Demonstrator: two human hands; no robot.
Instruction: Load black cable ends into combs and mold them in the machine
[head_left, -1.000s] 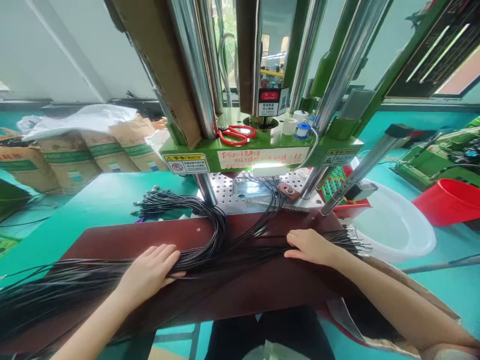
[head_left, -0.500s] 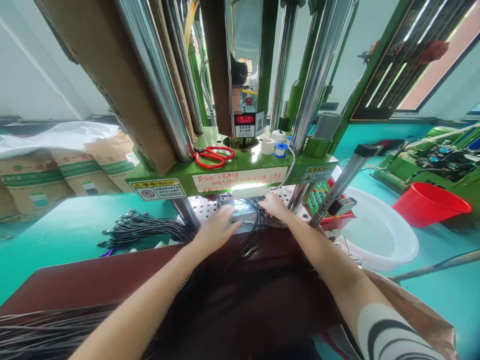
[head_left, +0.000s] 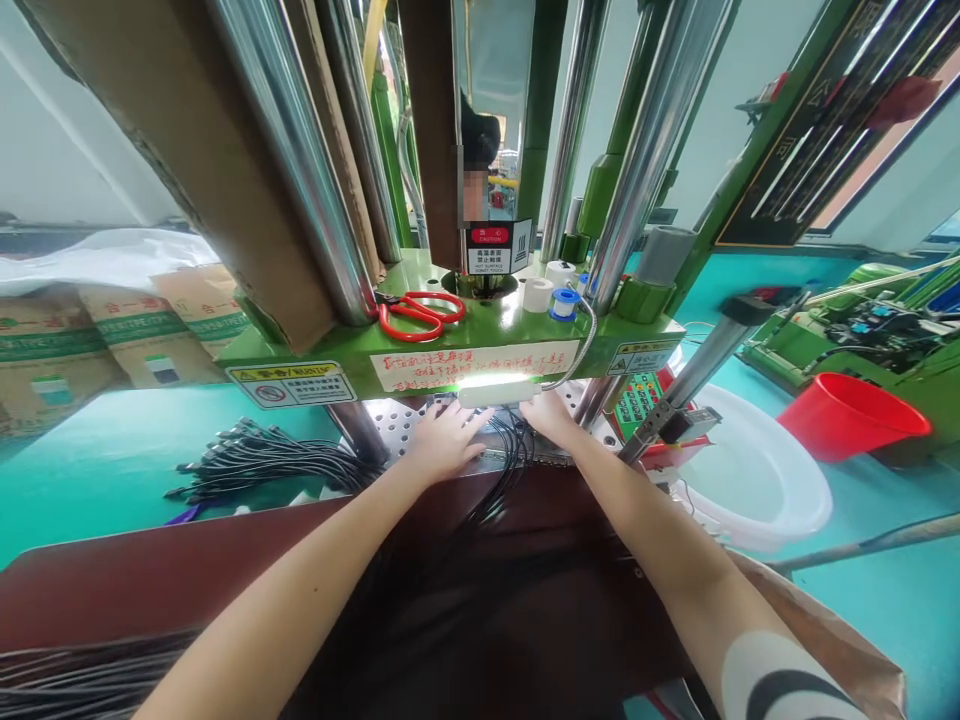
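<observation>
Both my hands reach under the green press platen (head_left: 480,355) onto the perforated metal mould plate (head_left: 397,420). My left hand (head_left: 444,440) lies flat with fingers spread on the plate, beside a bunch of black cables (head_left: 510,455) that runs between my hands. My right hand (head_left: 546,415) rests at the right of those cables; its fingertips are hidden under the platen and a small lamp (head_left: 499,392). The cables trail back over the dark red board (head_left: 187,570) toward me.
Red scissors (head_left: 412,312) and tape rolls (head_left: 549,290) lie on the platen. A bundle of finished black cables (head_left: 262,462) lies left on the teal table. A white basin (head_left: 757,475) and red bucket (head_left: 851,420) stand right. Chrome columns (head_left: 300,180) rise above; paper sacks (head_left: 97,330) far left.
Both hands left the cable bundle on the red board and reached forward under the platen to the mould plate. My view has moved closer to the machine.
</observation>
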